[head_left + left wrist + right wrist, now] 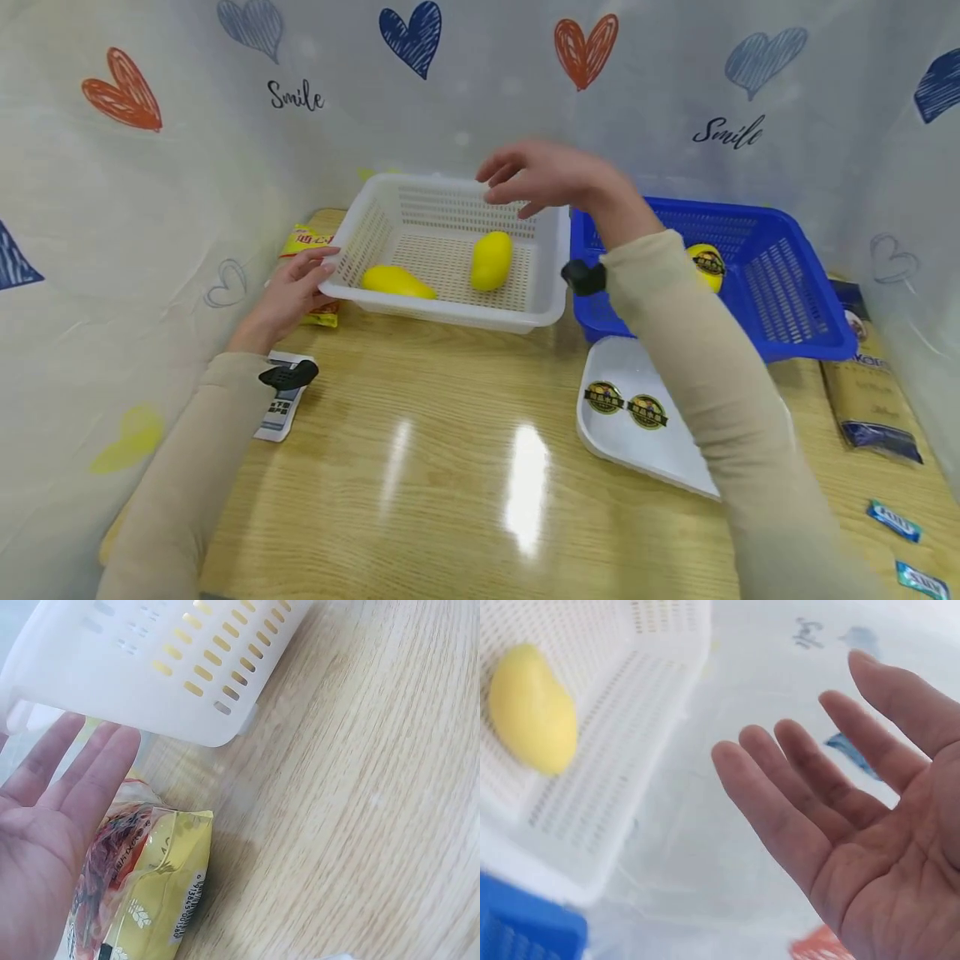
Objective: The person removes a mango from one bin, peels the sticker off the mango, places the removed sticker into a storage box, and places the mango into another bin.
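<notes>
In the head view a white plastic basket (442,315) holds two yellow mangoes, one lying at the front left (397,282) and one upright to the view at the right (492,261). My left hand (288,296) touches the basket's left rim. Its fingers look straight in the left wrist view, with the tips at the rim and the thumb out of sight. Above the basket's back right corner hovers my right hand (543,173), empty and with relaxed fingers. A blue basket (806,275) stands on the right, holding a yellow fruit (707,265) with a dark round label.
A white tray (626,450) bearing two round labels lies before the blue basket, partly under my right forearm. Yellow snack packaging (161,877) is beside the white basket. A white packet (281,408), a brown bag (873,392) and two small blue wrapped packets (894,521) are also on the table.
</notes>
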A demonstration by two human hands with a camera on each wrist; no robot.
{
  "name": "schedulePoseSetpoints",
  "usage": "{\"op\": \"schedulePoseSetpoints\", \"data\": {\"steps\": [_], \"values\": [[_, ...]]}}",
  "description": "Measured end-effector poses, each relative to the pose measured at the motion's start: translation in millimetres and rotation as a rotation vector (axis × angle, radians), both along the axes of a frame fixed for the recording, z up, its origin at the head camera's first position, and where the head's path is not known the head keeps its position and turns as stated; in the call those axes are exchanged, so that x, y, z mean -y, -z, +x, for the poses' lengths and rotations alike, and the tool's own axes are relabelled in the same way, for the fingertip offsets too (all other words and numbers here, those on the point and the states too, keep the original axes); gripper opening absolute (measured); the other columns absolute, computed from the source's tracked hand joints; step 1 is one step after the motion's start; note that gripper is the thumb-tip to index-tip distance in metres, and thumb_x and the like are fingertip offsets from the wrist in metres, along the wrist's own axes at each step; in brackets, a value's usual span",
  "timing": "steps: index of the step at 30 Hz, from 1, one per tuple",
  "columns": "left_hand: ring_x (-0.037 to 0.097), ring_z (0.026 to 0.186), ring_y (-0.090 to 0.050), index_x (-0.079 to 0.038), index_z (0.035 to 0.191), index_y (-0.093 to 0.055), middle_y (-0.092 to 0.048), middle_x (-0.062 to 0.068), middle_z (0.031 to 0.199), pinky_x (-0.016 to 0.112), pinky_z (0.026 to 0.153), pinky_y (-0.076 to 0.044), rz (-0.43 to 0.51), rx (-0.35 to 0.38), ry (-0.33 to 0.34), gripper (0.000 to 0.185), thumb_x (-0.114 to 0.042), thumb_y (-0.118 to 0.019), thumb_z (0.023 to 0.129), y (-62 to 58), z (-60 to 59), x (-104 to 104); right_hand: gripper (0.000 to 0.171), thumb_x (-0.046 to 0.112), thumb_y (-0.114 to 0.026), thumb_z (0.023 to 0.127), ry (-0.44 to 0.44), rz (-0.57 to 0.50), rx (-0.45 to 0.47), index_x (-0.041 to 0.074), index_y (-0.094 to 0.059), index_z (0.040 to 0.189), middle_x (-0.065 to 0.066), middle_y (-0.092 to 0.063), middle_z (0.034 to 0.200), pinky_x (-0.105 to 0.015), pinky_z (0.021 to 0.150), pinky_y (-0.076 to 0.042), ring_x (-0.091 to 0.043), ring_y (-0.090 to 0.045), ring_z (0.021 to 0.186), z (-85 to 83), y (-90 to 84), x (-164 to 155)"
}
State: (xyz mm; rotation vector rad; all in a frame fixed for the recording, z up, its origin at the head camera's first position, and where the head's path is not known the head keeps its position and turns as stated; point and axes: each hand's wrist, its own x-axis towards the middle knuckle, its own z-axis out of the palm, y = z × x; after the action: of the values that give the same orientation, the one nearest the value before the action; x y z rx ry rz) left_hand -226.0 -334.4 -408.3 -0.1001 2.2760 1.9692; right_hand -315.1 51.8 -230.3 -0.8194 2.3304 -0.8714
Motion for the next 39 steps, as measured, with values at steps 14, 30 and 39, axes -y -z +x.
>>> {"op": "schedulePoseSetpoints", "data": {"steps": [14,30,39], "values": [[0.029,0.125,-0.038,-0.024,0.149,-0.038,-0.028,0.011,0.151,0.016,0.083,-0.051,-0.038,0.006,-0.018,0.057,-0.043,-0.052,0.097,1.2,4.0,6,0.038,0.034,-0.062,0.097,0.223,-0.088,-0.241,0.017,-0.060,0.131,-0.001,-0.059,0.130,-0.030,0.094,-0.048,-0.019,-0.058,0.117,130.4,38.4,-137],[0.022,0.119,-0.043,-0.020,0.150,-0.039,-0.033,0.010,0.148,0.015,0.082,-0.051,-0.117,-0.034,0.003,0.056,-0.040,-0.051,0.099,-2.1,2.4,6,0.033,0.027,-0.058,0.100,0.539,-0.123,-0.176,0.017,-0.058,0.131,0.010,-0.067,0.114,-0.014,0.078,-0.049,0.000,-0.063,0.099,182.5,96.0,-242],[0.026,0.133,-0.042,-0.017,0.147,-0.043,-0.040,0.010,0.150,0.038,0.104,-0.041,-0.454,-0.168,-0.054,0.059,-0.049,-0.049,0.099,-22.4,-1.8,-4,0.034,0.018,-0.054,0.101,0.673,-0.290,-0.208,0.010,-0.055,0.134,0.017,-0.062,0.113,-0.008,0.078,-0.047,0.003,-0.065,0.091,175.0,118.4,-293]]}}
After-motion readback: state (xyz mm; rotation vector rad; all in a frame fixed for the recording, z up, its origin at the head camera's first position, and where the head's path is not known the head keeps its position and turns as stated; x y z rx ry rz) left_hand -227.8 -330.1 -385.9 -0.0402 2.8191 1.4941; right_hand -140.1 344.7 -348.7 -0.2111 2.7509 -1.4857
